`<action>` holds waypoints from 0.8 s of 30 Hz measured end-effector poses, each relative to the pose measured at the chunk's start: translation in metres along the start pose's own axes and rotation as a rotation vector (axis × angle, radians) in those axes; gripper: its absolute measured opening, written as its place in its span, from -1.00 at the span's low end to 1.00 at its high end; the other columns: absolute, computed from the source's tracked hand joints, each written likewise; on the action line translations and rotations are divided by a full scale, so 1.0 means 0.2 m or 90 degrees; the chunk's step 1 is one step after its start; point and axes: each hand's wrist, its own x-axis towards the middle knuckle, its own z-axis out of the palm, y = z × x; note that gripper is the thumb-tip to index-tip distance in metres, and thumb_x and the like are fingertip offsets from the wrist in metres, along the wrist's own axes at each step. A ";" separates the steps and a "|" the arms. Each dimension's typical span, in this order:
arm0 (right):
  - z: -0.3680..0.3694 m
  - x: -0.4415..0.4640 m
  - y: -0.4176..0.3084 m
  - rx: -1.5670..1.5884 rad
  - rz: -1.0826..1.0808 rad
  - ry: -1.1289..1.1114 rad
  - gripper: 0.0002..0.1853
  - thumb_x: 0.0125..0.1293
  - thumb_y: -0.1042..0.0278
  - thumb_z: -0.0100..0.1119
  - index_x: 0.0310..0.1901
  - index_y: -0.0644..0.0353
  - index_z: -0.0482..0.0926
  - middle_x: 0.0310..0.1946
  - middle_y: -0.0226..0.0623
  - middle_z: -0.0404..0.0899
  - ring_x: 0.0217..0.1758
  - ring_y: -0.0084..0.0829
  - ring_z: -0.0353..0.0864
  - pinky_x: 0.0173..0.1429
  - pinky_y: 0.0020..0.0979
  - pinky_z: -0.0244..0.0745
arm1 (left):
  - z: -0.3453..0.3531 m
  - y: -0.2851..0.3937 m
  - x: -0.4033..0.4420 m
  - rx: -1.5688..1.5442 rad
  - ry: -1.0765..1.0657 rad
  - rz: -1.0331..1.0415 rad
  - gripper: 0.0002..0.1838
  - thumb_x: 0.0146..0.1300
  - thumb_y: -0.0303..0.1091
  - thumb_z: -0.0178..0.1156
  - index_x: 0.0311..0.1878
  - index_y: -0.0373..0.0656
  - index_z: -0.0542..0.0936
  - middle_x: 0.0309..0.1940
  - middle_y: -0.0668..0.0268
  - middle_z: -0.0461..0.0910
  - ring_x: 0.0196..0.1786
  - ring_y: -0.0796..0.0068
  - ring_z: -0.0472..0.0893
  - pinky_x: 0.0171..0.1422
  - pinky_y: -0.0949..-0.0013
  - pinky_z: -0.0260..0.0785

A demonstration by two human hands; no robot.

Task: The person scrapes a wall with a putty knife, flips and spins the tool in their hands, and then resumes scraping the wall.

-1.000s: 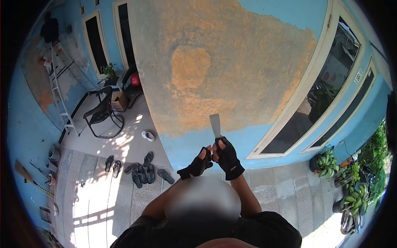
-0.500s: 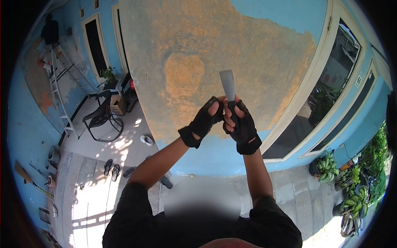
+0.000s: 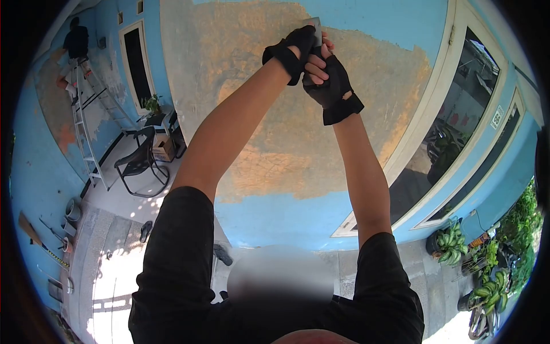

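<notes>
At the far left, a person in a dark top (image 3: pixel 76 41) is up on a metal ladder (image 3: pixel 82 133), and a black chair (image 3: pixel 137 165) stands near a cardboard box (image 3: pixel 164 149) and a leafy plant (image 3: pixel 153 104). Nearer, a broom (image 3: pixel 28 229) is upright close to a grey bucket (image 3: pixel 73 211), with a dark sandal (image 3: pixel 146 230) on the floor. At the right, potted plants (image 3: pixel 450 243) stand beyond a pale-framed window (image 3: pixel 409 182).

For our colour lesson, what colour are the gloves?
Black, seen best in the head view: gloves.
</notes>
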 end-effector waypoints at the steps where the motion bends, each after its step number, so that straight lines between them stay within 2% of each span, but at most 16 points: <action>1: -0.01 0.02 -0.01 0.003 -0.014 0.017 -0.81 0.58 0.18 -0.22 -0.14 -0.25 0.46 -0.59 -0.52 0.26 -0.70 -0.64 0.22 -0.63 -0.59 0.22 | 0.00 0.01 0.01 0.004 -0.014 0.026 -0.57 0.49 -0.02 -0.15 -0.05 -0.25 0.45 -0.22 0.16 0.61 -0.16 0.25 0.63 -0.10 0.33 0.57; 7: -0.05 0.14 0.00 0.010 -0.056 0.028 -0.81 0.57 0.17 -0.19 -0.04 -0.34 0.48 -0.58 -0.52 0.28 -0.70 -0.62 0.23 -0.64 -0.57 0.20 | -0.04 0.07 0.12 -0.018 0.022 -0.005 -0.57 0.47 -0.02 -0.10 -0.15 -0.24 0.51 -0.31 0.19 0.61 -0.24 0.32 0.64 -0.16 0.37 0.56; 13: -0.04 0.17 0.05 0.006 -0.120 0.059 -0.81 0.56 0.15 -0.18 -0.08 -0.38 0.48 -0.58 -0.53 0.28 -0.71 -0.60 0.23 -0.65 -0.55 0.20 | -0.07 0.10 0.16 0.035 -0.005 -0.019 -0.58 0.46 -0.02 -0.05 -0.23 -0.23 0.54 -0.39 0.21 0.61 -0.28 0.35 0.63 -0.17 0.39 0.56; 20: 0.00 0.18 0.08 0.021 -0.122 0.075 -0.82 0.56 0.16 -0.16 -0.10 -0.37 0.49 -0.59 -0.54 0.28 -0.71 -0.62 0.22 -0.65 -0.56 0.19 | -0.09 0.13 0.13 0.041 -0.040 -0.024 -0.60 0.44 -0.04 -0.03 -0.23 -0.23 0.54 -0.39 0.27 0.60 -0.27 0.37 0.63 -0.17 0.40 0.56; 22: 0.00 0.20 0.10 0.035 -0.161 0.080 -0.82 0.55 0.16 -0.15 -0.09 -0.37 0.51 -0.60 -0.55 0.28 -0.71 -0.63 0.22 -0.65 -0.56 0.19 | -0.10 0.14 0.11 0.084 -0.029 -0.021 -0.61 0.44 -0.05 -0.02 -0.22 -0.23 0.54 -0.39 0.29 0.59 -0.26 0.40 0.62 -0.17 0.42 0.55; 24: 0.00 0.19 0.12 0.033 -0.160 0.071 -0.82 0.55 0.16 -0.15 -0.09 -0.35 0.51 -0.60 -0.56 0.28 -0.71 -0.63 0.21 -0.64 -0.56 0.19 | -0.11 0.13 0.10 0.028 -0.045 -0.027 -0.61 0.43 -0.04 0.00 -0.22 -0.21 0.55 -0.38 0.29 0.61 -0.28 0.43 0.62 -0.21 0.46 0.54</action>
